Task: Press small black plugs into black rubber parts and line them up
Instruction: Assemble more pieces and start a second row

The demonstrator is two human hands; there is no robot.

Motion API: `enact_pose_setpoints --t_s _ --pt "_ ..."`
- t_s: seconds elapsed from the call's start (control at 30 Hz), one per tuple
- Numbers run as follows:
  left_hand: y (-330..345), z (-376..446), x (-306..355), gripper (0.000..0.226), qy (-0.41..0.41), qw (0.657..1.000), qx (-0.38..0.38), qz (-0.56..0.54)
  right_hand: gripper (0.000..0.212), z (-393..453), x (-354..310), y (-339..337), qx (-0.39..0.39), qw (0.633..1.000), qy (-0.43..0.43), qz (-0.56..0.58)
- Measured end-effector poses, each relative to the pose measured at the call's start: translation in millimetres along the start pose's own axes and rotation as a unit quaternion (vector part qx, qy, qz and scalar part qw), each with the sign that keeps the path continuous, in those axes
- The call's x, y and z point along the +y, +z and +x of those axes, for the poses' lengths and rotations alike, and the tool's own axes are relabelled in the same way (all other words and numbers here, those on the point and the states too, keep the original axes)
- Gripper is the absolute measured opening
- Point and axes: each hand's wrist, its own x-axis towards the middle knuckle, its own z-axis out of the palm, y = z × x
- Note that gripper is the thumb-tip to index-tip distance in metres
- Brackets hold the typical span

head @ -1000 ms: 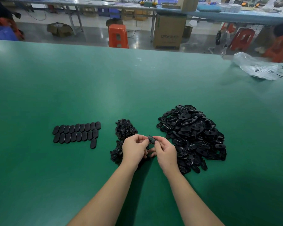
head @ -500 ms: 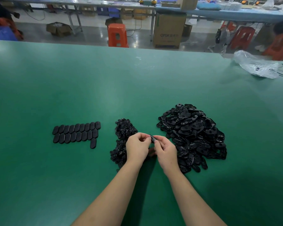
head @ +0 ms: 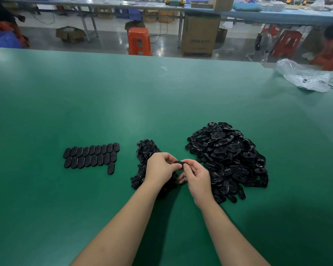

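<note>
Two hands meet over the green table, just nearer the person than the gap between two black heaps. One black rubber part sits between them: the left hand pinches its left end with curled fingers and thumb, and the right hand pinches its right end the same way. Whether a plug is already seated in it cannot be told, as the fingers cover most of it.

Measured from that held part, the pile of small plugs lies just to the left and partly under the left hand, a loose heap of tiny black round bits. The big pile of rubber parts rises just to the right, touching the right hand's far side; its pieces are flat, elongated ovals, glossy and jumbled. Well to the left of the held part, the finished parts lie flat in two tidy, slanted rows, with a single one starting a third row beneath their right end. Far to the right and beyond, a crumpled clear plastic bag rests at the table's edge.
</note>
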Motion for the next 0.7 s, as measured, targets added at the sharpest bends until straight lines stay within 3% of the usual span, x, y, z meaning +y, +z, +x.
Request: enact_pose_setpoints --t_s 0.13,0.7 --pt "3 -1 0 0.012 -0.001 1.0 -0.002 -0.012 0.01 1 1 0 0.002 1.0 -0.012 -0.011" --pt "13 -6 6 0.005 0.026 0.997 0.023 0.07 0.016 -1 3 0 0.007 0.997 -0.016 -0.07"
